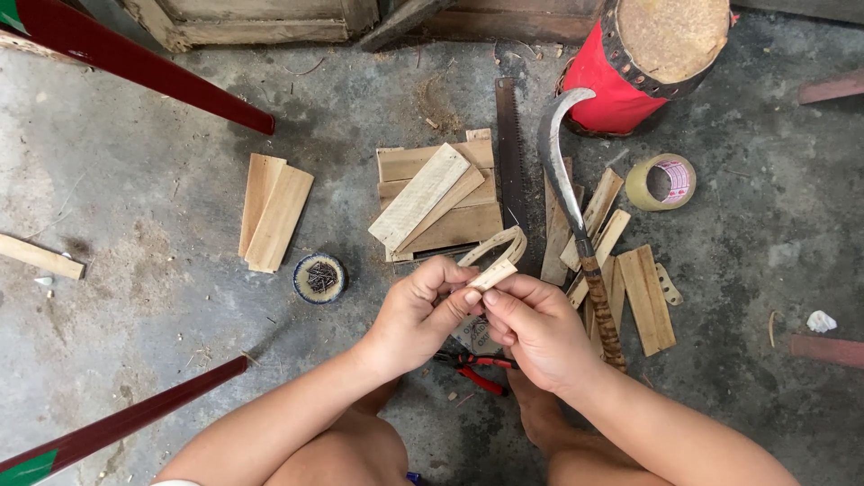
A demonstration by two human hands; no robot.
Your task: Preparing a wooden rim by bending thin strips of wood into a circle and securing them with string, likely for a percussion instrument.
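My left hand (418, 310) and my right hand (535, 328) meet at the middle of the view, both pinching a small pale wooden piece (493, 274) between thumbs and fingers. A curved strip of wood (504, 241) rises from just behind that piece. Under my hands, red-handled pliers (477, 369) lie on the concrete floor. Just beyond the hands sits a stack of flat wooden slats (436, 198).
A hand saw (509, 153) and a curved sickle-like knife (562, 171) with a wrapped handle lie among more slats (643, 297). A tape roll (661, 182), a red drum-like log stand (643, 63), a small tin of nails (319, 277), two slats (273, 212) and dark red poles (135, 58) surround me.
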